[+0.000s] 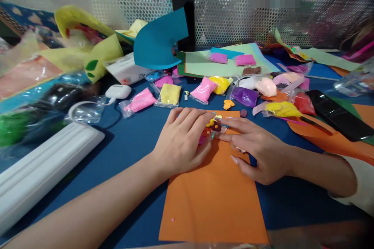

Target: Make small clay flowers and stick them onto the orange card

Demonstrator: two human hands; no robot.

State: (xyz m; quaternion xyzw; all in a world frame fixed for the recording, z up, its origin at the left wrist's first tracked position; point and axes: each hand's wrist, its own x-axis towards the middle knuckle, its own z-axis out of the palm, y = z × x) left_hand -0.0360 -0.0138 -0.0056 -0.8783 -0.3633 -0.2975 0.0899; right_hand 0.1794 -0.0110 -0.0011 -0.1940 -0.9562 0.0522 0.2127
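A small modelling-clay piece [215, 125] in brown, yellow, orange and pink lies on an orange sheet of paper [213, 202]. My left hand [184, 140] curls round its left side, thumb and fingertips against it, and covers part of it. From the right, my right hand [260, 148] reaches in with fingers stretched out, their tips at the piece's edge. The right thumb stands apart over the paper. A pale bit shows under the right fingers, too hidden to name. Just beyond the piece are a loose orange clay lump [228, 104] and a small purple lump [243, 113].
Several clay packets, such as a pink one [203, 90] and a purple one [244, 96], lie beyond the hands. A white power strip [49, 171] is at left, a black phone [340, 114] at right. Curled blue paper [157, 42] stands before a perforated metal panel [228, 7].
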